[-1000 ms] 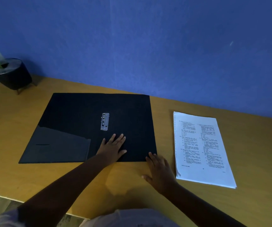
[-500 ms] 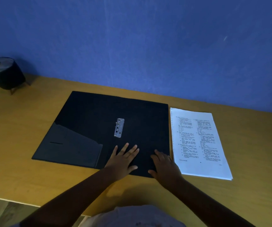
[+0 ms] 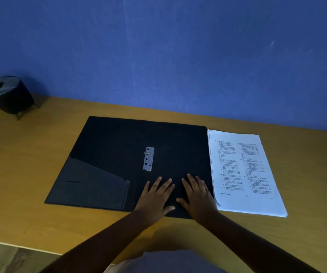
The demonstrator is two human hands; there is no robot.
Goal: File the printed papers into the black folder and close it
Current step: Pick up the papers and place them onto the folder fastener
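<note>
Head view: nearest, the left hand and right hand lie flat, fingers spread, on the open black card folder, likely pressing it flat against the wooden surface. Its metal clip sits bare beyond them. Touching the folder's right edge, the stack of white printed papers waits unfiled.

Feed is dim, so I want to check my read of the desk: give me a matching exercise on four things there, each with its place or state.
Things:
1. black folder
2. printed papers
3. metal clip
4. plant pot

Places or states:
A. far left corner of the desk
B. stacked just right of the folder
C. lying open, both hands flat on it
D. at the folder's centre fold

Pairs: 1-C, 2-B, 3-D, 4-A
</note>
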